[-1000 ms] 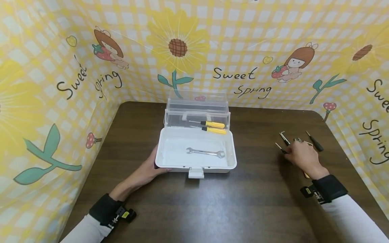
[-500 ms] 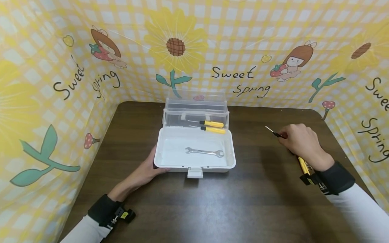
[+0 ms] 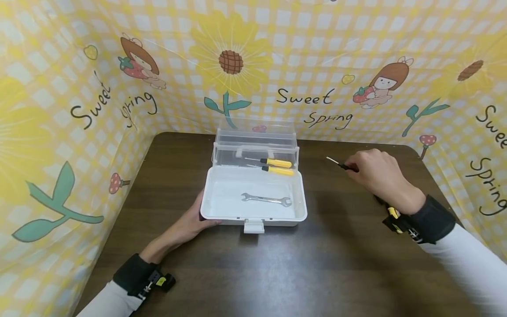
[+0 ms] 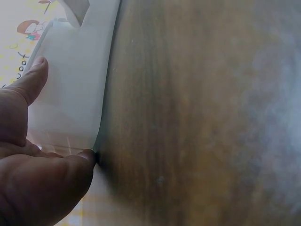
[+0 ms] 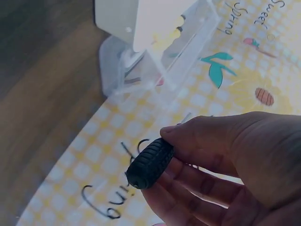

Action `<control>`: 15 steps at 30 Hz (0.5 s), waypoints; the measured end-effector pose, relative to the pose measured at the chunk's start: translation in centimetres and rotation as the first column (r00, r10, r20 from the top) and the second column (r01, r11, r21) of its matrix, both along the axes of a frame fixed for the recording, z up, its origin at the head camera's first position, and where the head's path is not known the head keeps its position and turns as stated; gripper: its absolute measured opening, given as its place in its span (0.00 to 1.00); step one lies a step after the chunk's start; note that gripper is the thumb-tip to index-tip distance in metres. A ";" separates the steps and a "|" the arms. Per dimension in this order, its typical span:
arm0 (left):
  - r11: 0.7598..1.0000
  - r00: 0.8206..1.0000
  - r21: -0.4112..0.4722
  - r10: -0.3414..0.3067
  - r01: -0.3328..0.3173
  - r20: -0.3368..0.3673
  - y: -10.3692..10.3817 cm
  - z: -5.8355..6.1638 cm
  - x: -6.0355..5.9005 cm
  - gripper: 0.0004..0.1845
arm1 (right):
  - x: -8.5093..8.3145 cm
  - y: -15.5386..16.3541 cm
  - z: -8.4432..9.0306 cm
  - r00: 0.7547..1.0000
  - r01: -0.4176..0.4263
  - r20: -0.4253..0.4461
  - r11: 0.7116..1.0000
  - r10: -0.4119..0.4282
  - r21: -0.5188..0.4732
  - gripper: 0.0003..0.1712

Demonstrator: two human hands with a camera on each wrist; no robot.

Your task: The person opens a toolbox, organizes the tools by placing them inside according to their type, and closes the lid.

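Observation:
In the head view a white toolbox [image 3: 253,211] stands with its clear lid raised, and one open-end wrench [image 3: 266,200] lies in it. My left hand [image 3: 194,216] holds the toolbox's front left corner. The left wrist view shows the thumb [image 4: 35,77] on the box's front face. Off to the right, my right hand [image 3: 378,176] pinches a small screwdriver [image 3: 344,165] above the table, its tip pointing left to the box. Seen from the right wrist, the ribbed black handle [image 5: 150,162] sits between thumb and fingers; most of the shaft is hidden.
Two yellow-handled screwdrivers [image 3: 277,170] lie in the toolbox's rear tray. A yellow-handled tool [image 3: 393,213] and something black [image 3: 379,199] lie partly hidden under the right wrist. A latch [image 3: 254,226] juts from the box front. Patterned cloth [image 3: 317,53] surrounds the dark wooden table [image 3: 222,268].
My right hand has picked the screwdriver up from the loose tools and moved left and away from me with it. The left hand and the toolbox stay in place.

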State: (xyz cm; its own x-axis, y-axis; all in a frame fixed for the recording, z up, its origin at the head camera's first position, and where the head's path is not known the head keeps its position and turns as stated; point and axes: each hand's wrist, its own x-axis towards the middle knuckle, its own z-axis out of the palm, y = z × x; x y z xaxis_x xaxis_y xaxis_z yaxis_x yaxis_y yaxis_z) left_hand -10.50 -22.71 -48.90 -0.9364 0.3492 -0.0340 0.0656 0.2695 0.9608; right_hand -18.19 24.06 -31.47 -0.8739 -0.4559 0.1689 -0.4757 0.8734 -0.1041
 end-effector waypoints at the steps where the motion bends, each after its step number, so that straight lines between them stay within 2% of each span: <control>1: 1.000 1.000 0.001 0.001 -0.001 0.000 0.0 0.0 0.0 0.62 | -0.1 -0.3 0.1 1.000 -0.011 -0.011 1.000 0.011 0.004 0.01; 10: 1.000 1.000 -0.001 0.003 -0.003 -0.007 -0.1 0.1 0.0 0.62 | -1.3 -3.9 1.2 0.991 -0.122 -0.055 0.992 0.124 0.038 0.10; 15: 1.000 1.000 -0.020 0.000 0.000 -0.014 -0.1 0.0 0.0 0.61 | -2.1 -6.0 1.7 0.987 -0.154 -0.041 0.987 0.156 0.048 0.09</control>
State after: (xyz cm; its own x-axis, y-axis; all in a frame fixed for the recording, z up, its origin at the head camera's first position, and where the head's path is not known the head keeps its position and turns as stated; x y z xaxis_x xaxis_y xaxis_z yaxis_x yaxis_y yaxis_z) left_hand -10.46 -22.80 -48.89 -0.9369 0.3484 -0.0278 0.0791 0.2890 0.9541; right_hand -20.25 18.11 -29.79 -0.7839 -0.5935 0.1824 -0.6094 0.7917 -0.0427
